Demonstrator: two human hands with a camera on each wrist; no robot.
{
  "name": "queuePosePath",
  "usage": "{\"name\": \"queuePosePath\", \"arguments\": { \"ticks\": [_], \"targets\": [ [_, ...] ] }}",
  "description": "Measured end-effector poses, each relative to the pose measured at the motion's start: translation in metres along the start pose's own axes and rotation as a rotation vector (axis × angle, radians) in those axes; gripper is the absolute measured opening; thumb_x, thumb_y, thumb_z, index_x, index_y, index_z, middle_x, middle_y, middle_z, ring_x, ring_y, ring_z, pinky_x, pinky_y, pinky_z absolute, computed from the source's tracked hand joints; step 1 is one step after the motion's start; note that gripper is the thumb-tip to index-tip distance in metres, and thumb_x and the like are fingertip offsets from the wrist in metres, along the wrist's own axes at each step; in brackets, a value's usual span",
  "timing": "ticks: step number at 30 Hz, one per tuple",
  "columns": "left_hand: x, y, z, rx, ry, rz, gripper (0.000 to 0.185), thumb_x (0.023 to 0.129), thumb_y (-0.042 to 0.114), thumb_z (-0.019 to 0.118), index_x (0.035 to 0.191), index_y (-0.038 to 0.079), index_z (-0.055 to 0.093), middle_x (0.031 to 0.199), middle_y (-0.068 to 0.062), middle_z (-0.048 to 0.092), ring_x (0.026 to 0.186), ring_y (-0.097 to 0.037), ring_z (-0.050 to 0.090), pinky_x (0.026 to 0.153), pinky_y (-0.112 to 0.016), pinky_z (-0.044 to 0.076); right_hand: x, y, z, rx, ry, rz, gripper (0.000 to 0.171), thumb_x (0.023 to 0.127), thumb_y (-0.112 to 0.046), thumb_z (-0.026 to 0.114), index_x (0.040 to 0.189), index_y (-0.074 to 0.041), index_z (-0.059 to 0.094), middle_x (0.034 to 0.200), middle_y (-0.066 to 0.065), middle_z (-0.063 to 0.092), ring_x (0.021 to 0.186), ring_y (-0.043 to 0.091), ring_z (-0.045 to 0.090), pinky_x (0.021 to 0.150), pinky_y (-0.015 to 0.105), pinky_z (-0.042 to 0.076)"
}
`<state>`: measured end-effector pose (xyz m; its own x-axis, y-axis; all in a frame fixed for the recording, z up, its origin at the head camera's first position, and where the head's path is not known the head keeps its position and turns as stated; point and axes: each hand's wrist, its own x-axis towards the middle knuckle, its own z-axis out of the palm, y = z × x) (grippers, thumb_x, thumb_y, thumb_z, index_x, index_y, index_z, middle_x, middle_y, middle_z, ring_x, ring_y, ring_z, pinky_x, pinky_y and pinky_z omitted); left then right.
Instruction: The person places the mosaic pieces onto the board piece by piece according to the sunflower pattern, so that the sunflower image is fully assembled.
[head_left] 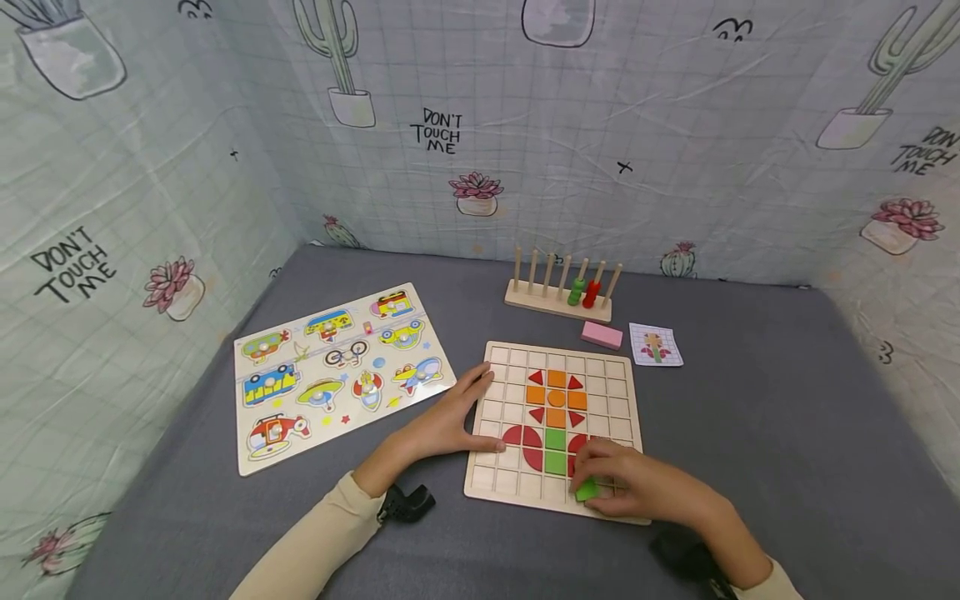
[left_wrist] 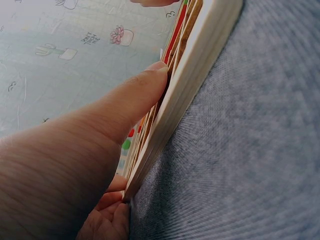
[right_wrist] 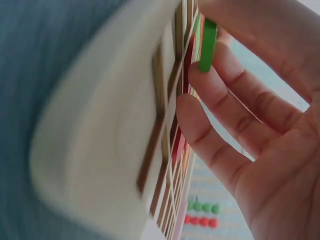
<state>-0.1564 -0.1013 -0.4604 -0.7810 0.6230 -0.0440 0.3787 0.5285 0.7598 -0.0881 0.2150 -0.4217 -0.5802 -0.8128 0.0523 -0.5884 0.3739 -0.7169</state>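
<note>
A wooden grid board (head_left: 495, 482) lies on the table with orange, red and green flat pieces set in its cells. My left hand (head_left: 448, 417) rests at the board's left edge, thumb on the top face and the other fingers along the side. Over the lower right of the board, my right hand (head_left: 637, 479) pinches a green block (right_wrist: 208, 46) between thumb and fingers. Below the green squares (head_left: 555, 451), that block is held near the bottom rows. Part of the red pieces on the right is hidden behind my right fingers.
Left of the board lies a vehicle peg puzzle (head_left: 330, 427). Behind it stands a wooden peg rack (head_left: 555, 298) with green and red beads. A pink block (head_left: 602, 335) and a pattern card (head_left: 667, 332) lie by the board's far right corner. Patterned cloth walls surround the table.
</note>
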Motion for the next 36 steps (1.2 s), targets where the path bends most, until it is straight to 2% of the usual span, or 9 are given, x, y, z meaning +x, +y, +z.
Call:
{"name": "queuePosePath", "arguments": {
  "ticks": [6,12,22,30,36],
  "targets": [
    [0.0,0.001,0.0,0.006,0.002,-0.001,0.104,0.079,0.038,0.081,0.155,0.001,0.02,0.163,-0.01,0.009,0.147,-0.029,0.017,0.114,-0.048,0.027,0.01,-0.004,0.012,-0.108,0.058,-0.055,0.014,0.088,-0.012,0.074,0.1,-0.019,0.071,0.104,-0.008,0.058,0.099,0.009,0.052,0.083,0.024,0.051],
    [-0.001,0.002,-0.001,-0.003,-0.004,-0.008,0.105,0.079,0.038,0.081,0.155,0.002,0.019,0.163,-0.009,0.008,0.148,-0.028,0.016,0.114,-0.048,0.027,0.017,-0.006,0.018,-0.144,0.103,-0.076,0.013,0.086,-0.01,0.075,0.096,-0.018,0.07,0.102,-0.007,0.06,0.096,0.009,0.053,0.082,0.026,0.049],
    [-0.001,0.003,-0.001,-0.001,-0.007,-0.009,0.104,0.08,0.039,0.081,0.155,0.001,0.019,0.163,-0.011,0.009,0.148,-0.029,0.016,0.114,-0.048,0.027,0.021,-0.011,0.023,-0.117,0.113,-0.011,0.012,0.085,-0.009,0.075,0.095,-0.016,0.072,0.101,-0.007,0.06,0.09,0.007,0.051,0.075,0.02,0.048],
    [-0.001,0.001,-0.001,-0.01,0.005,-0.008,0.105,0.079,0.039,0.081,0.155,0.001,0.02,0.163,-0.01,0.01,0.147,-0.029,0.017,0.114,-0.048,0.028,0.025,-0.019,0.025,-0.078,0.072,0.103,0.008,0.088,-0.018,0.075,0.096,-0.016,0.073,0.101,-0.007,0.06,0.089,0.006,0.053,0.074,0.02,0.05],
    [-0.001,0.001,0.0,-0.009,0.0,-0.011,0.105,0.079,0.04,0.081,0.155,0.001,0.02,0.163,-0.01,0.01,0.147,-0.028,0.018,0.114,-0.048,0.028,0.023,-0.018,0.027,-0.083,0.077,0.1,0.008,0.089,-0.019,0.073,0.097,-0.017,0.073,0.101,-0.008,0.06,0.09,0.007,0.053,0.076,0.021,0.051]
  ]
}}
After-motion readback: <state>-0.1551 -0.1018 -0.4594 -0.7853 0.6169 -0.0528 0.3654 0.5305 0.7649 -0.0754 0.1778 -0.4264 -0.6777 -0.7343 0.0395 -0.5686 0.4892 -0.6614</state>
